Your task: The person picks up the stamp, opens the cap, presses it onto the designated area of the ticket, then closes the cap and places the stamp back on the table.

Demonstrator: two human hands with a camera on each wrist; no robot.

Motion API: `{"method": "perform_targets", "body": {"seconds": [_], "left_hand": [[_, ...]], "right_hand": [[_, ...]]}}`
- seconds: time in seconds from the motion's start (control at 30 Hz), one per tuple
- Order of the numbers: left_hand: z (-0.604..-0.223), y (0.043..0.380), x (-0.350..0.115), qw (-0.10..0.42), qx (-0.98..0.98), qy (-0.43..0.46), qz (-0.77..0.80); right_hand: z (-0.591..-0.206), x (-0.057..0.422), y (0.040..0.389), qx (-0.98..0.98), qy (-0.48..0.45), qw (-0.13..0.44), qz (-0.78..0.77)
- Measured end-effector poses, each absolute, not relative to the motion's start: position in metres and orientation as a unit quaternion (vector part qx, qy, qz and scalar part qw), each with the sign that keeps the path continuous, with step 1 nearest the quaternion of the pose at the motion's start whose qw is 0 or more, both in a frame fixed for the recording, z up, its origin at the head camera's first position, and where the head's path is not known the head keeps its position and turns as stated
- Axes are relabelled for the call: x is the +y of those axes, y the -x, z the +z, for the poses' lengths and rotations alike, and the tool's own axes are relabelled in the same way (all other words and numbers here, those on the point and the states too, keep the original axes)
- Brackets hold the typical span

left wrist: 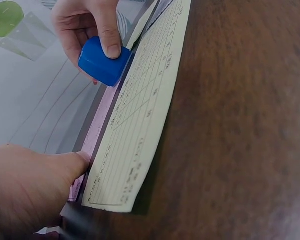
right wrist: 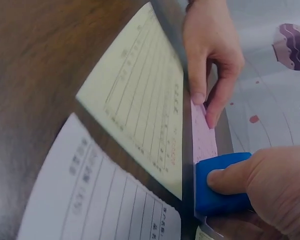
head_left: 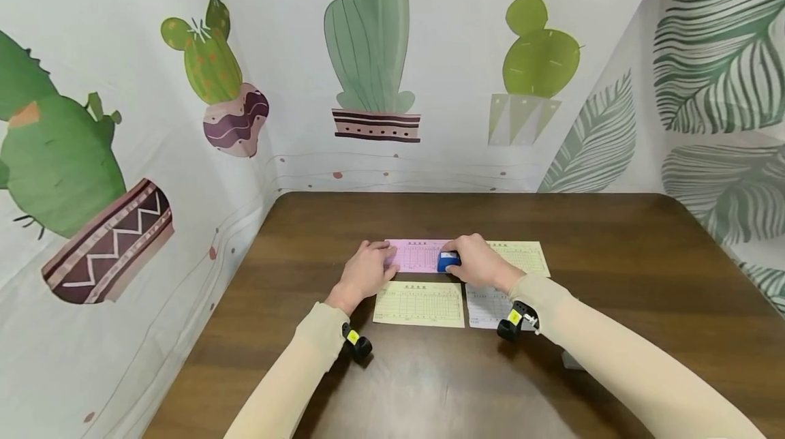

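Skid risk on the pink slip (head_left: 417, 255)

Your hands are apart, one at each end of that far-left slip. Your right hand (head_left: 480, 262) pinches the blue block (head_left: 447, 262) between thumb and fingers, at the slip's right end. Your left hand (head_left: 363, 270) lays fingers and thumb on its left end, gripping nothing. If that pressure is light, a sideways push on the block could drag or crease the paper. Block's underside hidden, can't tell contact; tilting it might make it land unevenly.

Near left, the yellow slip (head_left: 419, 304) has an edge that looks lifted; a low left wrist could catch it. Near right, your right forearm overhangs the white slip (head_left: 487, 306); dipping may shift it. Far right, your knuckles could nudge the pale slip (head_left: 524, 258).
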State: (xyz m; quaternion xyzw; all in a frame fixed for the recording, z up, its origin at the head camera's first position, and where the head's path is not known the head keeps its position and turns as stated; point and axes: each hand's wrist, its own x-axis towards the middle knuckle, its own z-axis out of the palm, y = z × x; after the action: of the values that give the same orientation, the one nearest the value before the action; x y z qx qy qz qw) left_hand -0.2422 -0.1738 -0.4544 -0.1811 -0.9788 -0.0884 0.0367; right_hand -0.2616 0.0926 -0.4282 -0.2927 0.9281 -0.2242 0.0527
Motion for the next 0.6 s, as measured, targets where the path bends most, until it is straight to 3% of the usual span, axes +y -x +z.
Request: {"method": "perform_targets", "body": {"seconds": [0.2, 0.6], "left_hand": [[-0.4488, 0.2465, -0.1732, 0.041, -0.979, 0.178, -0.087], [-0.4527, 0.244, -0.1712, 0.037, -0.98, 0.174, -0.084]], "right_hand": [[-0.4257, 0.0933, 0.2664, 0.925, 0.287, 0.053, -0.242], [-0.4253, 0.0961, 0.262, 0.911, 0.277, -0.005, -0.304]]}}
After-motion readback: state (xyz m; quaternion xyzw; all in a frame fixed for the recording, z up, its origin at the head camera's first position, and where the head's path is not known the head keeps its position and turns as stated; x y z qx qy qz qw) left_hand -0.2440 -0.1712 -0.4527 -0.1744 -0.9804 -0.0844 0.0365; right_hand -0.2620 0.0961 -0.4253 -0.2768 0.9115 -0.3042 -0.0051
